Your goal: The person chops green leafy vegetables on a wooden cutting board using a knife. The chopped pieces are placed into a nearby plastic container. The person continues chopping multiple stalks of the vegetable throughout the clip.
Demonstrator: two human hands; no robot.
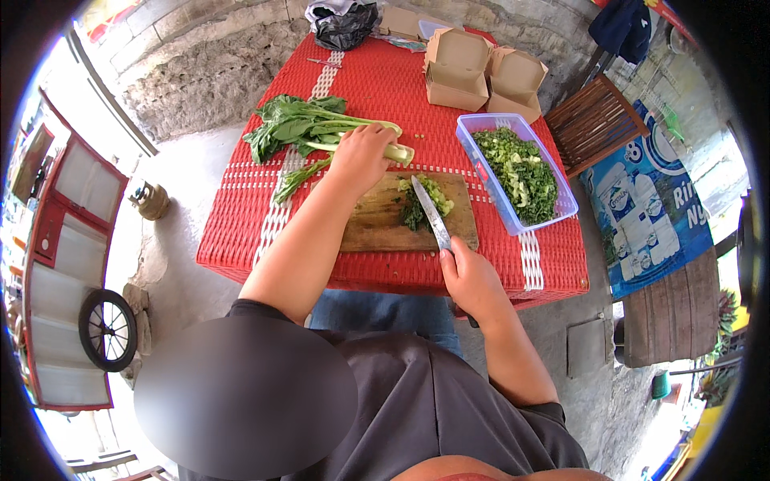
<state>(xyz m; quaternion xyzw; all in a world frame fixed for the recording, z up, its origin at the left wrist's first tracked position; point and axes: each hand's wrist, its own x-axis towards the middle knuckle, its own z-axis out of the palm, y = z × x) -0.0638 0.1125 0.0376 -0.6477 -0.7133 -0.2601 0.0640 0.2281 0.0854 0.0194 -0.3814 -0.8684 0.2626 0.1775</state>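
My left hand (pixel 361 160) is closed around the pale stems of some leafy greens (pixel 297 128), just past the far edge of a wooden cutting board (pixel 369 220). Their leaves spread to the left over the red woven tabletop. In my right hand (pixel 469 276) is a knife (pixel 431 212), its blade pointing away from me over the board. Beside the blade lies a small heap of chopped greens (pixel 415 216). To the right of the board stands a clear plastic container (pixel 488 183) holding more chopped greens (pixel 521 172).
Two open cardboard boxes (pixel 457 84) stand at the far right of the red table (pixel 241 216). A black plastic bag (pixel 345 28) sits at its far edge. Beyond the right side is a wooden chair (pixel 589 124). A gas cylinder (pixel 150 200) stands on the floor at left.
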